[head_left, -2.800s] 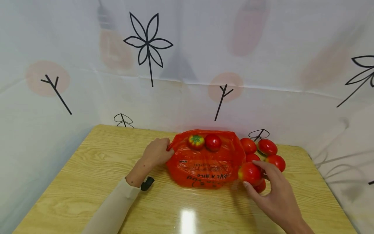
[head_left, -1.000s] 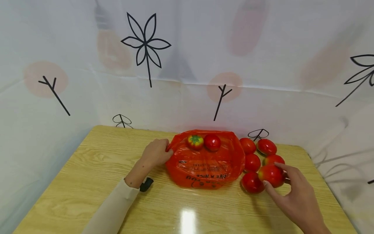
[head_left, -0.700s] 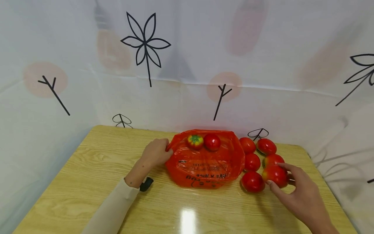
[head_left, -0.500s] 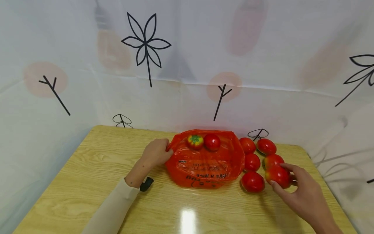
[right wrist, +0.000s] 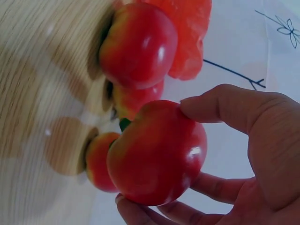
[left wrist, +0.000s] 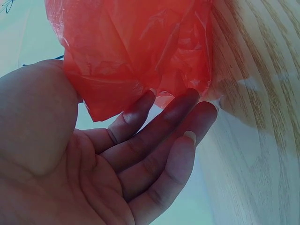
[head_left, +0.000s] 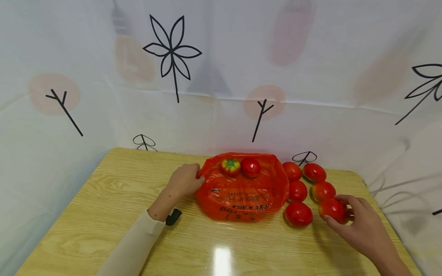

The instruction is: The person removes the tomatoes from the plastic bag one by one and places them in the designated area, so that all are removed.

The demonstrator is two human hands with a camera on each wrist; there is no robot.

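Note:
My left hand [head_left: 185,180] grips the left edge of a red plastic bag [head_left: 241,191], which lies spread on the table with dark print on it. In the left wrist view, the bag's film [left wrist: 126,51] hangs between the thumb and fingers. Two tomatoes, one with a green star-shaped top [head_left: 230,166] and one plain red [head_left: 250,167], lie at the bag's far side; whether inside or on it I cannot tell. My right hand [head_left: 362,226] holds a tomato [head_left: 333,210] between thumb and fingers. Its green stem [right wrist: 124,123] shows in the right wrist view.
Several more tomatoes stand right of the bag, among them a front one [head_left: 298,214] and one just behind the held tomato [head_left: 324,191]. The wooden table [head_left: 193,249] ends at a patterned white cloth [head_left: 221,122] at the back. A black band [head_left: 173,217] is on the left wrist.
My right hand has carried the tomato rightward, away from the bag, past the front tomato to the right end of the group. The left hand and bag have stayed in place.

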